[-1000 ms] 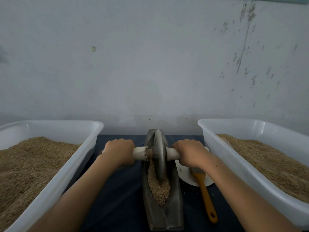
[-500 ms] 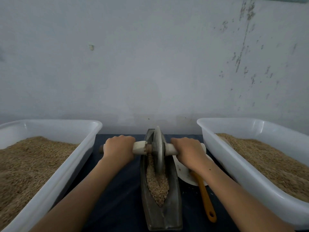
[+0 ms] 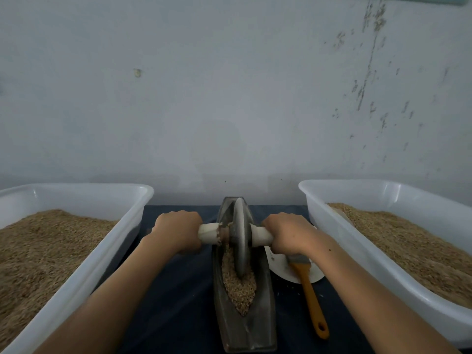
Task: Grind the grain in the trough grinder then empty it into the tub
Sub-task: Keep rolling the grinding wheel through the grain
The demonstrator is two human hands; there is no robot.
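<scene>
A dark, boat-shaped metal trough grinder lies lengthwise on the dark cloth between two tubs. Brown grain fills its groove. A grey grinding wheel stands upright in the groove, toward the far half. A pale wooden axle handle runs through the wheel. My left hand grips the handle's left end, and my right hand grips the right end. White plastic tubs stand at the left and the right, both holding grain.
A white plate lies right of the trough, partly under my right forearm. On it rests a brush with an orange handle, pointing toward me. A scuffed pale wall stands close behind the table.
The wheel and both hands rolled slightly away from me along the trough, then came back a little toward me. My grip on the handle is unchanged.
</scene>
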